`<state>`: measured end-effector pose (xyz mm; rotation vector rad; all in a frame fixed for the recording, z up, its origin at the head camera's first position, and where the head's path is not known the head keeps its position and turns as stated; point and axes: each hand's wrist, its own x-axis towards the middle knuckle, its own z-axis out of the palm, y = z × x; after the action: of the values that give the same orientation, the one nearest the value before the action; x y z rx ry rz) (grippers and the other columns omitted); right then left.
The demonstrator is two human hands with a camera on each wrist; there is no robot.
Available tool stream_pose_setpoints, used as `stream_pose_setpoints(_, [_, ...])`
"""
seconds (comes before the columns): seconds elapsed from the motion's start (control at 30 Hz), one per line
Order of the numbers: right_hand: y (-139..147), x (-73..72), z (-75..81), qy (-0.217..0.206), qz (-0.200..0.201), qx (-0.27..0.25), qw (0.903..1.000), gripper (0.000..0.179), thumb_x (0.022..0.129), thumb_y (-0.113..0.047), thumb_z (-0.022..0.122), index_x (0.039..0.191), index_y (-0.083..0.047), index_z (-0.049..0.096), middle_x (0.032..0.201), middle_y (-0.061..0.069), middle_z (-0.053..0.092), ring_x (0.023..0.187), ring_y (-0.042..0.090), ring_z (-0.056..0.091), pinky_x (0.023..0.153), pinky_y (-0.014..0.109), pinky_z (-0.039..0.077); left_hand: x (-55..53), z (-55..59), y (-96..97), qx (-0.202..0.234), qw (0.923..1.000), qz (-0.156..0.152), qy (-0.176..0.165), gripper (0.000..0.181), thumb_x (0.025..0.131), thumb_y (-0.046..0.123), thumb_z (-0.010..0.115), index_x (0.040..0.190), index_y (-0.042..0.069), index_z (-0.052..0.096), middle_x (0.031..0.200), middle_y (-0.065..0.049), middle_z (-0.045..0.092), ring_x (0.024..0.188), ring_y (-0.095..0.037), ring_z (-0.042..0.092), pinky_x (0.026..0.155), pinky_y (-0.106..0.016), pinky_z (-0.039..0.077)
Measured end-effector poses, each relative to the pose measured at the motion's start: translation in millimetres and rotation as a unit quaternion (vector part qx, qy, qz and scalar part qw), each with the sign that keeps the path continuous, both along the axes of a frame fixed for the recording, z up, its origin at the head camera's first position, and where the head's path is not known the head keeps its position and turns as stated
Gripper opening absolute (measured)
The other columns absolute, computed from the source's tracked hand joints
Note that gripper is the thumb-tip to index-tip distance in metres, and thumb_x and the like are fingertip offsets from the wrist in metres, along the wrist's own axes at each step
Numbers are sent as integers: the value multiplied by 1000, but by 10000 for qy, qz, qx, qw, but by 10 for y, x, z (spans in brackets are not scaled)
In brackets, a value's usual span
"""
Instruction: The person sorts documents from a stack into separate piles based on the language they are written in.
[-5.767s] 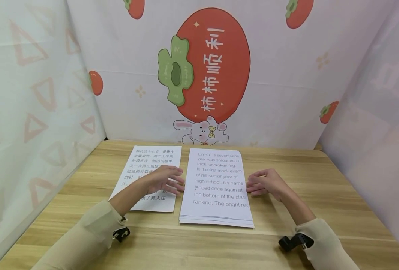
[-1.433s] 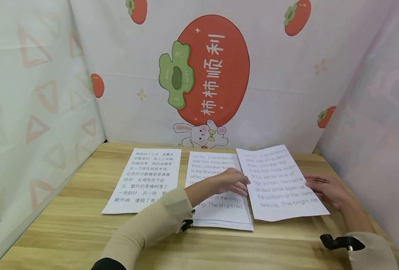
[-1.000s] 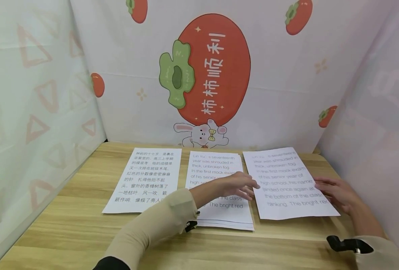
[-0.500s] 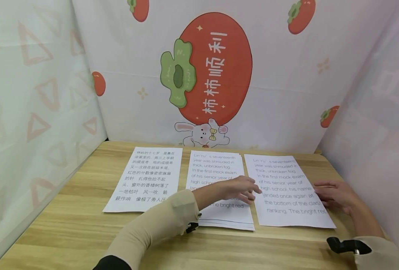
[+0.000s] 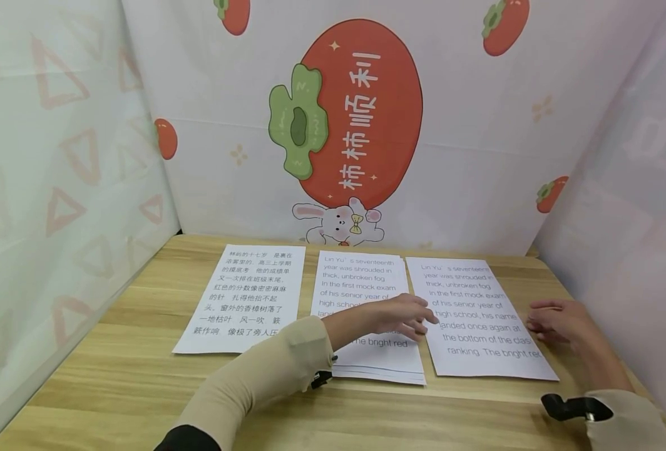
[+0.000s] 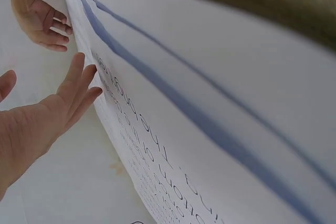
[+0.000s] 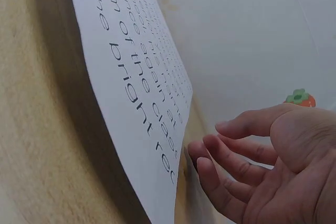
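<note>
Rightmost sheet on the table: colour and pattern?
The rightmost sheet is white, printed in dark English. Best seen in the head view.

— What colour is the table (image 5: 113, 401), please?
— It is light brown, with wood grain. The right sheet (image 5: 482, 321) is white, printed in black.
— And the far cloth (image 5: 474, 113)?
— White, with red fruits (image 5: 392, 94) and green leaves (image 5: 281, 119).

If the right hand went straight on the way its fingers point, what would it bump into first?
Likely the right edge of the rightmost English sheet, just beyond the right hand. Depth is unclear, so it might pass over.
</note>
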<state>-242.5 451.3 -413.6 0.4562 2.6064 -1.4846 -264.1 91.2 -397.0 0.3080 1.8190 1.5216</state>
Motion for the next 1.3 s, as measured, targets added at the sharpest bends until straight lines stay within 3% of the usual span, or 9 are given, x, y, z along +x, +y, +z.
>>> stream_pose_setpoints(0.23, [-150,-17,26,251,268,451,9983,53,102,-14,60,138,21,44,87,2,73,76,12,69,67,28,63,-25,-15,-65,-11,9999,-54,126,67,95,8,69,153,-8,39,134,-28,60,121,-37,65,94,-42,62])
stream_pose_setpoints(0.43, [-374,-47,78,388,706,580,9951,51,103,-16,60,136,21,47,99,11,72,82,13,70,71,27,63,-96,-41,-190,-227,9978,-93,623,63,97,13,69,152,-3,44,133,-19,65,116,-31,69,89,-36,63])
stream_pose_setpoints(0.6, [-606,-83,115,627,1094,523,9906,47,102,-12,62,133,21,50,102,17,70,83,18,71,71,28,63,-149,-42,-378,-332,9936,-45,1075,62,98,12,69,153,-2,44,132,-18,67,112,-28,71,86,-33,64])
stream_pose_setpoints(0.93, [-987,-149,68,839,1585,561,9822,42,101,-11,64,132,16,55,103,21,72,86,25,72,71,30,64,-148,-13,-824,-330,9913,143,1265,61,98,12,69,152,-4,45,128,-18,68,113,-32,70,88,-36,64])
stream_pose_setpoints(1.3, [-1402,-174,43,801,1838,-222,9794,46,103,-9,60,142,13,49,113,26,71,91,29,76,71,37,66,-145,-36,-1204,-295,9905,361,1296,63,99,13,67,153,-5,42,131,-21,65,117,-35,68,90,-37,63])
